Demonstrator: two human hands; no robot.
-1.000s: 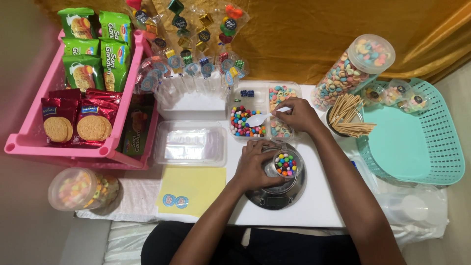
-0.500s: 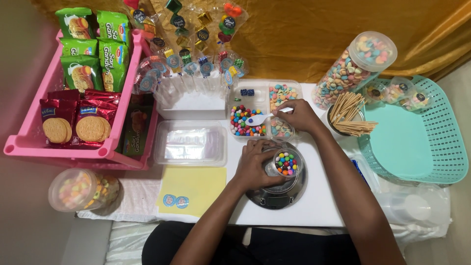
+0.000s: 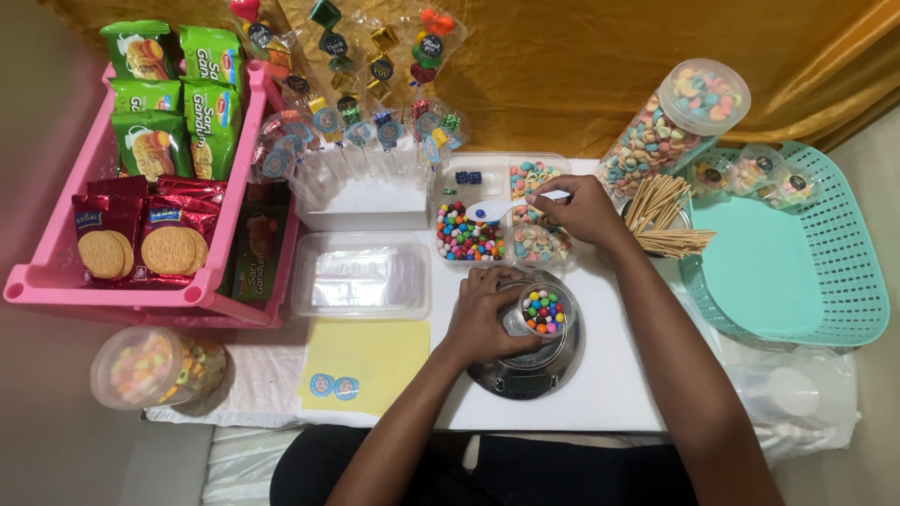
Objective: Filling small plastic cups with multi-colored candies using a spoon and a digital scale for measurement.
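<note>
Left hand [image 3: 483,314] wraps the small clear cup [image 3: 541,312] of coloured candies, seated on the round steel scale [image 3: 530,361]. Right hand [image 3: 577,211], beyond the scale, pinches a white spoon [image 3: 506,207] over the divided candy tray [image 3: 497,215]. Best practice: keep the cup steady and centred, spoon level. The cup lies against the left palm, near the spoon.

Both forearms are seen bare from elbow to wrist; no sleeves are shown on them. The left hand [image 3: 483,314] and the right hand [image 3: 577,208] are left uncovered, and no gloves, rings, watch or bracelets can be made out. Dark, near-black clothing [image 3: 506,468] is worn over the lap at the bottom edge.
</note>
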